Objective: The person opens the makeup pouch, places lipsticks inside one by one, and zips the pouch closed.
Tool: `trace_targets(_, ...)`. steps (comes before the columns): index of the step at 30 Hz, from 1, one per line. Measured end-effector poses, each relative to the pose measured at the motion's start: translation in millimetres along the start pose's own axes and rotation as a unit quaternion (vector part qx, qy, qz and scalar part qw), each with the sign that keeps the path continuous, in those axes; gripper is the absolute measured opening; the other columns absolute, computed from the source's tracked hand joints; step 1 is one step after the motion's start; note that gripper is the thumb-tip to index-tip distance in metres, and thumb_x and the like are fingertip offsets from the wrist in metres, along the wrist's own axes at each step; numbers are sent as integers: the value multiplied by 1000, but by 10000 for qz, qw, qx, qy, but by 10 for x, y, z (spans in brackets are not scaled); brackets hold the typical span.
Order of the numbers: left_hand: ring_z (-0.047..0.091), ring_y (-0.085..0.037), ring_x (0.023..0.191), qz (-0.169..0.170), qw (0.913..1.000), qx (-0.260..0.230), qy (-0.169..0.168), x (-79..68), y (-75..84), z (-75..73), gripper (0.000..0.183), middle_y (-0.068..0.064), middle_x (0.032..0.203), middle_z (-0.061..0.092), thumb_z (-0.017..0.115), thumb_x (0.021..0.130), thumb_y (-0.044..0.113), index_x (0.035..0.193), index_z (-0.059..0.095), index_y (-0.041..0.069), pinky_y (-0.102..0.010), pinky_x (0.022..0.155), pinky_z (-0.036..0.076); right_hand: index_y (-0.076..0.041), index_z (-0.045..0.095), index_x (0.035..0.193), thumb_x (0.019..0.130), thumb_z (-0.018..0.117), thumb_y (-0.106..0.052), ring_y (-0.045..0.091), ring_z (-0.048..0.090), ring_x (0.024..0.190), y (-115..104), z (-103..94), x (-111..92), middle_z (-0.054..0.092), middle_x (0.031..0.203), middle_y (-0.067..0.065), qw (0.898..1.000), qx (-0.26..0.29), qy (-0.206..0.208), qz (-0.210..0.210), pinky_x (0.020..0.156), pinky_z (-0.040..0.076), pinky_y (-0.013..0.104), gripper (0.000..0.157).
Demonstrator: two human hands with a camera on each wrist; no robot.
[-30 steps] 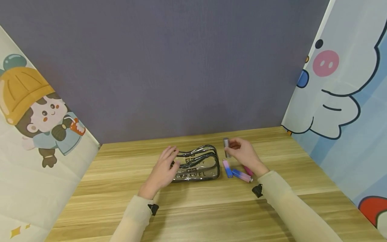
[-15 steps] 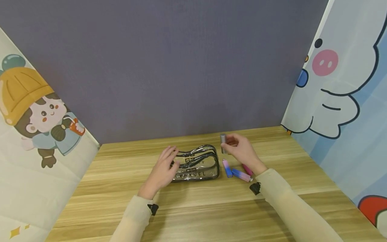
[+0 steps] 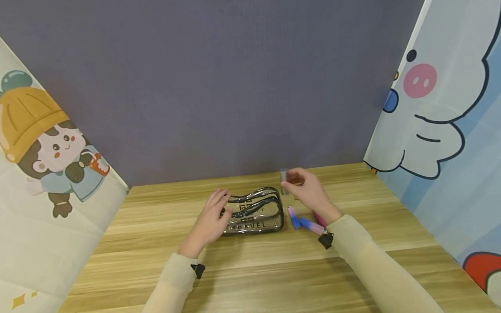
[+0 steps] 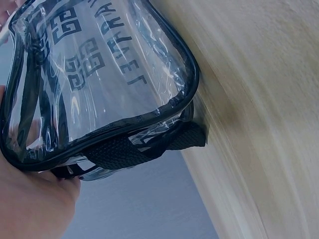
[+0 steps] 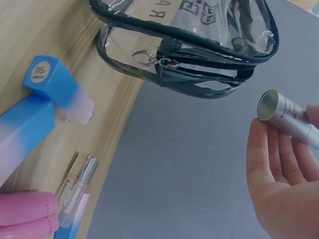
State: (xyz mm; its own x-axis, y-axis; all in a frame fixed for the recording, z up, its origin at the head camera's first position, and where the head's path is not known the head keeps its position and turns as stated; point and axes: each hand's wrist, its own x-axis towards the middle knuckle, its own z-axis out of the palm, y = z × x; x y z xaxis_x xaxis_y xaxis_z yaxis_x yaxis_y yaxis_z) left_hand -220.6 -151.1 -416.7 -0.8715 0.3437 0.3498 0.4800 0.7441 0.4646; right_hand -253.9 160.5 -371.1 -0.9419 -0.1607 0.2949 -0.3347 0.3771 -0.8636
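Observation:
A clear travel bag (image 3: 254,219) with black piping and printed lettering lies on the table. My left hand (image 3: 210,222) holds its left end, fingers over the top; in the left wrist view part of this hand (image 4: 35,204) shows beside a black webbing strap (image 4: 119,155). To the right of the bag and above the table, my right hand (image 3: 309,189) pinches a silver lipstick tube (image 3: 283,177) between thumb and fingers. The right wrist view shows the tube's round, hollow-looking end (image 5: 269,103) facing the bag's zipper side, where a heart-shaped zipper pull (image 5: 143,58) hangs.
Two blue-and-pink lipsticks (image 3: 294,218) lie just right of the bag. A pink item (image 5: 27,215) and a clear tube with a silver cap (image 5: 79,191) sit near them, partly hidden by my right arm. A grey panel (image 3: 242,95) stands behind the table.
My right hand has moved left and slightly away from me, carrying the silver lipstick tube towards the bag's far right corner. My left hand and the bag have stayed in place.

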Motion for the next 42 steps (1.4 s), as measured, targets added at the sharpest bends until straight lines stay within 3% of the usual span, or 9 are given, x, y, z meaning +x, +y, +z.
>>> trace_targets(3,22,-35,152,16,10000,1,13,-2,-2,0,54,-17,160,37,42,107,31,149,47,-2,-53,122,21,2,64,122,92,76,-17,30,68,98,-37,18,15,71,111,17,10000,-7,3,-16,74,59,33,38)
trace_targets(12,23,-36,152,54,10000,27,40,-5,-8,7,54,-17,161,36,44,107,31,149,46,-3,-55,122,21,5,63,123,91,75,-14,31,68,98,-125,82,57,71,109,17,9998,6,-133,-155,84,59,37,39)
trace_targets(42,24,-37,151,75,9999,45,69,-9,-8,11,54,-17,161,36,46,106,30,149,47,-3,-55,122,21,4,63,119,91,73,-8,29,67,99,-257,321,123,70,108,16,9976,198,-588,-318,91,58,40,32)
